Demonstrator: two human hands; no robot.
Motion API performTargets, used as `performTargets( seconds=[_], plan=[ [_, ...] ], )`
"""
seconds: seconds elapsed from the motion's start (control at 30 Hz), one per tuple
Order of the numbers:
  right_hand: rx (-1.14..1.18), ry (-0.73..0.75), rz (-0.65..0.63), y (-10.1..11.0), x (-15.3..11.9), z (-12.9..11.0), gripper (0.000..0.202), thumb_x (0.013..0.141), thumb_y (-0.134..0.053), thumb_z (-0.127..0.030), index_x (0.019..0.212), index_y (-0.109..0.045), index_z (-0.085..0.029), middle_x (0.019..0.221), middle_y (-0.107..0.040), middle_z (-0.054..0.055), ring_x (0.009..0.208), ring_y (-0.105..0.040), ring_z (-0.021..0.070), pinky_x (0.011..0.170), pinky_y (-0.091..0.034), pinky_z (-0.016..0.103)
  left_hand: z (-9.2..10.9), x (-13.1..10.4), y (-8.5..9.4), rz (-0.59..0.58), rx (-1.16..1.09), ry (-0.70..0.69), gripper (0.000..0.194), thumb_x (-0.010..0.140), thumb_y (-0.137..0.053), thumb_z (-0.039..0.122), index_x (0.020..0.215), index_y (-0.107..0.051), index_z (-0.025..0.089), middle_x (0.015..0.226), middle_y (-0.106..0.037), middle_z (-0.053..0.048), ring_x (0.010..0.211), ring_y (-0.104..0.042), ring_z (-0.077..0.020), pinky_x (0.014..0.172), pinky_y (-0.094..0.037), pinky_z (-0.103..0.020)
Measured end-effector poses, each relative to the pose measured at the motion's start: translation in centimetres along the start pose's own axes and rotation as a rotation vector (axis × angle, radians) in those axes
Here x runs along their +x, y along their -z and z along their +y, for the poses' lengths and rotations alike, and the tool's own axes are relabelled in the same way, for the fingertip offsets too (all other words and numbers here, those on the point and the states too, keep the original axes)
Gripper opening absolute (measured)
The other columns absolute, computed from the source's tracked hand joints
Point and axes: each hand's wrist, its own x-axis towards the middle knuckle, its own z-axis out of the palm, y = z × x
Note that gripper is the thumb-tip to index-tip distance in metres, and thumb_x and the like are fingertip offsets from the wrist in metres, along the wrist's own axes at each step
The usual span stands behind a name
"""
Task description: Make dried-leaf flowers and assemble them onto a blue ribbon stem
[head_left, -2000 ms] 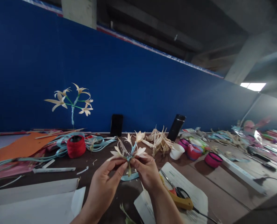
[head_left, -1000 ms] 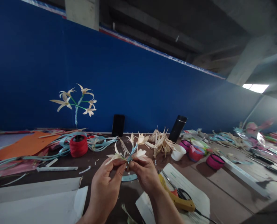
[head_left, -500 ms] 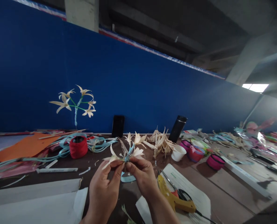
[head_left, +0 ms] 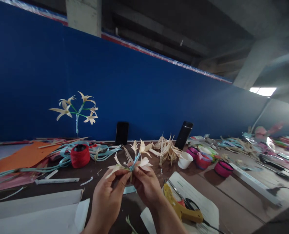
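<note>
Between my two hands is a spray of cream artificial flowers [head_left: 143, 148] on a stem wrapped in light blue ribbon. My left hand [head_left: 109, 194] pinches it from the left, thumb and fingertips at the base of the petals. From the right, my right hand [head_left: 148, 187] pinches the same stem, its fingertips meeting the left ones. Exactly where each finger presses is hidden. A loop of light blue ribbon [head_left: 129, 189] shows just below the fingers. Farther back on the left, a similar finished-looking flower spray [head_left: 77, 117] stands upright from a red-wrapped roll [head_left: 80, 156].
A yellow glue gun [head_left: 180, 208] and scissors [head_left: 191, 204] lie on white paper at right. Behind stand a dark phone [head_left: 122, 133], dried husks [head_left: 167, 151], a black bottle [head_left: 184, 135] and a white cup [head_left: 185, 160]. White cardboard [head_left: 37, 211] lies front left, a power strip [head_left: 255, 184] far right.
My hands stay pinched at the flower stem, with slight finger movement. The ribbon loop below them looks narrower and has shifted slightly left. The whole view has moved a little.
</note>
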Motion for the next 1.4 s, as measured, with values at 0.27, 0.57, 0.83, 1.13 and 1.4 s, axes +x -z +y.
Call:
performTargets(
  seconds=[0.27, 0.57, 0.83, 1.13, 1.4],
  plan=[
    [-0.304, 0.081, 0.061, 0.2, 0.4, -0.8, 0.016, 0.070, -0.072, -0.030, 0.077, -0.071, -0.016, 0.060, -0.055, -0.002, 0.055, -0.045, 0.0104, 0.053, -0.038, 0.021, -0.3, 0.0, -0.4, -0.034, -0.014, -0.044, 0.013, 0.078, -0.062, 0.032, 0.080, -0.067, 0.021, 0.076, -0.070, -0.001, 0.070, -0.065, -0.0171, 0.069, -0.050, -0.026],
    [-0.462, 0.130, 0.075, -0.4, 0.4, -1.8, 0.018, 0.068, -0.073, -0.035, 0.067, -0.068, -0.017, 0.061, -0.056, -0.001, 0.061, -0.048, 0.0134, 0.058, -0.038, 0.024, -0.3, 0.1, 0.1, -0.007, 0.098, -0.188, 0.009, 0.079, -0.060, 0.028, 0.080, -0.066, 0.022, 0.081, -0.068, -0.001, 0.077, -0.063, -0.0173, 0.073, -0.048, -0.026],
    [-0.398, 0.105, 0.038, 0.1, 0.5, -1.1, 0.026, 0.069, -0.072, -0.039, 0.062, -0.062, -0.016, 0.055, -0.051, -0.003, 0.052, -0.043, 0.0102, 0.053, -0.038, 0.023, -0.4, 0.0, -0.1, 0.059, 0.174, -0.271, 0.005, 0.080, -0.058, 0.024, 0.082, -0.063, 0.022, 0.082, -0.067, -0.001, 0.077, -0.061, -0.0177, 0.073, -0.046, -0.027],
    [-0.255, 0.029, 0.088, 0.0, 0.1, -0.2, 0.022, 0.067, -0.074, -0.034, 0.071, -0.065, -0.015, 0.058, -0.055, -0.002, 0.053, -0.047, 0.0098, 0.054, -0.038, 0.022, -0.7, -0.3, 0.0, 0.111, 0.187, -0.267, 0.006, 0.081, -0.057, 0.023, 0.084, -0.062, 0.023, 0.082, -0.064, -0.001, 0.078, -0.060, -0.0180, 0.073, -0.045, -0.027],
    [-0.083, 0.095, 0.006, -0.3, 0.0, 0.4, 0.009, 0.072, -0.072, -0.023, 0.076, -0.067, -0.017, 0.064, -0.058, -0.002, 0.055, -0.047, 0.0089, 0.057, -0.038, 0.022, -0.1, -0.4, -0.2, 0.154, 0.108, -0.165, 0.008, 0.079, -0.061, 0.029, 0.080, -0.063, 0.022, 0.080, -0.066, 0.000, 0.074, -0.061, -0.0162, 0.069, -0.046, -0.025]
  ],
)
